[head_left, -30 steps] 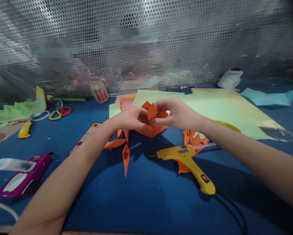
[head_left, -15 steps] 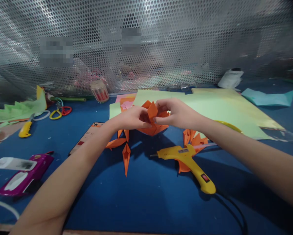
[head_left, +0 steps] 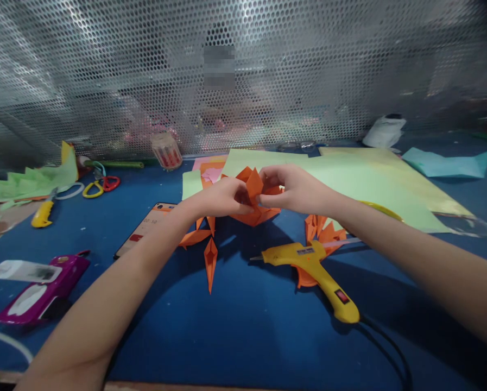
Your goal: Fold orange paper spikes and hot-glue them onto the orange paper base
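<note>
A faceted origami form (head_left: 254,216) in crisp orange paper, all sharp points and flat folds, sits between two bare hands at the centre of the frame. The left hand (head_left: 226,196) grips it from the left, thumb and bent fingers nearly closed on the paper; the right hand (head_left: 286,187) pinches an upright, diamond-shaped flap from the other side, its fingers curled close to the thumb (the inner fingertips are partly hidden by the folds).

Just below the left wrist, a slender, tapering folded piece (head_left: 211,266) lies on the matte blue tabletop (head_left: 235,336). Right of centre, a smooth yellow plastic glue gun (head_left: 328,285) rests across more orange folded paper (head_left: 307,277), its thin metal nozzle pointing left and its black cord curving to the lower right.

Flat pale green sheets (head_left: 373,187) spread behind the right arm. A glossy purple plastic object (head_left: 66,277) lies at lower left, scissors (head_left: 105,187) with ring handles at mid-left, and a perforated metal panel (head_left: 276,65) fills the top.
</note>
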Available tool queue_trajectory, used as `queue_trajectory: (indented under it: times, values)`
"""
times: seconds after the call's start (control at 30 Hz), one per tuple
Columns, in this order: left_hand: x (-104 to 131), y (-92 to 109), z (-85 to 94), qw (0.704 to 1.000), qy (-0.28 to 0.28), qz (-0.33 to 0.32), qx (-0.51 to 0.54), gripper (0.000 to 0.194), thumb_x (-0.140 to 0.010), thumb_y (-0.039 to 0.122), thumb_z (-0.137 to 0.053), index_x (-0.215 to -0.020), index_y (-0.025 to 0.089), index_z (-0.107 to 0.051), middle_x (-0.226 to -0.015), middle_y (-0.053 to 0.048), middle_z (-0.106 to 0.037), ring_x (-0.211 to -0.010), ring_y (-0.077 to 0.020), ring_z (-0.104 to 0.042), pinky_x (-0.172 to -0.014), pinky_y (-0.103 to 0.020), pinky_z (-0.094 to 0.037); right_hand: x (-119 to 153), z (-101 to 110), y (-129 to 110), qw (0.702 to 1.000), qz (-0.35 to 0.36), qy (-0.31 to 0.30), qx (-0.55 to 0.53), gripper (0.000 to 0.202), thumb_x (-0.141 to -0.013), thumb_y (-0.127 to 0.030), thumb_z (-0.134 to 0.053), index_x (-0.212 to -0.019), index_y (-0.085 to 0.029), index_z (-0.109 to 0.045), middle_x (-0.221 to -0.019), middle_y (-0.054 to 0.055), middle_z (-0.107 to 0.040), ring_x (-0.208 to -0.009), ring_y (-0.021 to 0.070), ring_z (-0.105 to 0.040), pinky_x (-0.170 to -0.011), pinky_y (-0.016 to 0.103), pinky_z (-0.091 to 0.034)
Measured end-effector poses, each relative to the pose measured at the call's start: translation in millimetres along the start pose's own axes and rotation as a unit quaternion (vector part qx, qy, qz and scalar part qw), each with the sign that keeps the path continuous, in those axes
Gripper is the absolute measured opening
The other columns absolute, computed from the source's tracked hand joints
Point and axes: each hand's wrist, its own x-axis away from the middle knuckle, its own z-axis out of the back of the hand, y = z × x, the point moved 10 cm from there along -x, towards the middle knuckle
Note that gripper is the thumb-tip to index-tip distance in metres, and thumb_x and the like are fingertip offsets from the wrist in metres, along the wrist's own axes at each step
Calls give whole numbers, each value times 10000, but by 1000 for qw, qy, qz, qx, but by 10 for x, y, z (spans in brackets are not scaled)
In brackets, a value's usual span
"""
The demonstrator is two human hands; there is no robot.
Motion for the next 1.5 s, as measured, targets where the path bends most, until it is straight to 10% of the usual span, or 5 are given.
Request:
queue_trajectory:
  times: [0.37,0.83,1.17,1.5]
  values:
    - [31,-33,76,999,9,15,-43,180,-707,287,-609,-784,145,-688,-782,-37,-687,-780,-193,-623,-659,-259,-440,0,-54,94,985,2,-50,163,177,-750,-344,-607,-799,-186,-670,-766,21,-664,-669,155,-555,-601,286,-388]
    - [29,88,125,997,39,-46,-54,188,-711,276,-630,-832,154,-705,-878,-39,-694,-835,-202,-620,-710,-265,-453,-1,-107,104,991,-4,-31,132,144,-736,-284,-586,-775,-163,-652,-784,28,-666,-703,161,-559,-648,292,-394]
    - [89,240,76,975,23,12,-221,114,-727,193,-553,-748,161,-661,-776,-37,-665,-751,-198,-603,-620,-267,-383,-2,-157,113,993,4,-42,113,211,-747,-279,-577,-868,-155,-697,-850,34,-692,-746,165,-586,-674,285,-423]
    - [102,78,46,985,-11,41,-165,246,-762,258,-615,-989,181,-667,-1016,-50,-691,-920,-221,-625,-717,-269,-434,7,-158,116,993,-2,-52,106,192,-694,-223,-634,-880,-187,-671,-881,36,-690,-790,172,-604,-690,283,-459]
